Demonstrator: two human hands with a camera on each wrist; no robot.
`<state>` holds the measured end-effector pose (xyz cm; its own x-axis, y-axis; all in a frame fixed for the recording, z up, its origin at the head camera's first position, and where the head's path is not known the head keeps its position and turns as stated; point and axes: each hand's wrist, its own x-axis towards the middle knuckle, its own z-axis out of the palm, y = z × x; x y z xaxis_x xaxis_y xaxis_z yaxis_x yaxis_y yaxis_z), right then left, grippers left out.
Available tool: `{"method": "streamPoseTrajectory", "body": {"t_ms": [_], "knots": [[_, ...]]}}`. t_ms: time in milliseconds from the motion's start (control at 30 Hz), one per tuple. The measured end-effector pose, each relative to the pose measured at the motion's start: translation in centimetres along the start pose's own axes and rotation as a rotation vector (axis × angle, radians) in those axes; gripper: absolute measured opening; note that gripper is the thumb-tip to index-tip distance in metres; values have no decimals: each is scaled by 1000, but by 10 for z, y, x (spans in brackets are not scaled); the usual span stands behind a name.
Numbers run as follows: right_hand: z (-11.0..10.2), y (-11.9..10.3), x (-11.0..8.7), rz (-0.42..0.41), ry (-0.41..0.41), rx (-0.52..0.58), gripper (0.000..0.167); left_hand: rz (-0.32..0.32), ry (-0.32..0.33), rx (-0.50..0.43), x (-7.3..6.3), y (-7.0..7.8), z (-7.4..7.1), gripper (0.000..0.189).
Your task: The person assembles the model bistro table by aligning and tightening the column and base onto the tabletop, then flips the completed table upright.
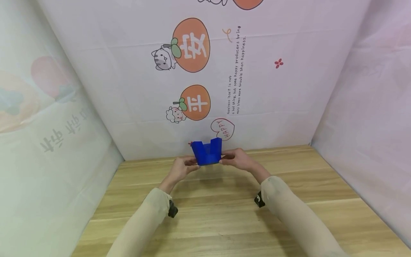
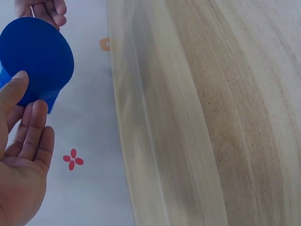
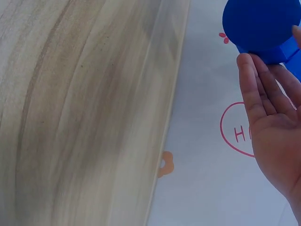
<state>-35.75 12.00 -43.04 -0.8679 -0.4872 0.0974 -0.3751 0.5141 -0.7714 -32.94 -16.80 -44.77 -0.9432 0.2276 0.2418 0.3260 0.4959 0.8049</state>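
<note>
A blue stand-like piece (image 1: 208,159), with two upright prongs and a V-shaped gap between them, is held up between both hands near the back of the table. Its flat round base (image 2: 37,52) faces the left wrist camera, and the same disc (image 3: 261,23) shows in the right wrist view. My left hand (image 1: 179,169) pinches one side, thumb on the disc and fingers beneath. On the opposite side my right hand (image 1: 240,159) grips it between thumb and extended fingers; most of that thumb lies outside the right wrist view.
Below the hands stretches a wood-grain table (image 1: 205,221). A white printed cloth (image 1: 257,89) rises as a back wall right behind the blue piece, with cloth walls on the left (image 1: 64,171) and right (image 1: 369,125). Small black devices sit at both wrists.
</note>
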Motion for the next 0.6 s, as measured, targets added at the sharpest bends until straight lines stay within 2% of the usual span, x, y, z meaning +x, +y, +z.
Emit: {"method": "streamPoseTrajectory", "body": {"t_ms": [133, 367, 600], "knots": [[0, 1, 1, -27, -5, -15, 49, -9, -5, 10, 0, 2, -3, 22], [-2, 1, -4, -25, 28, -58, 30, -78, -36, -5, -4, 6, -7, 36], [-6, -4, -8, 3, 18, -7, 25, -130, -68, -22, -5, 10, -10, 44]]}}
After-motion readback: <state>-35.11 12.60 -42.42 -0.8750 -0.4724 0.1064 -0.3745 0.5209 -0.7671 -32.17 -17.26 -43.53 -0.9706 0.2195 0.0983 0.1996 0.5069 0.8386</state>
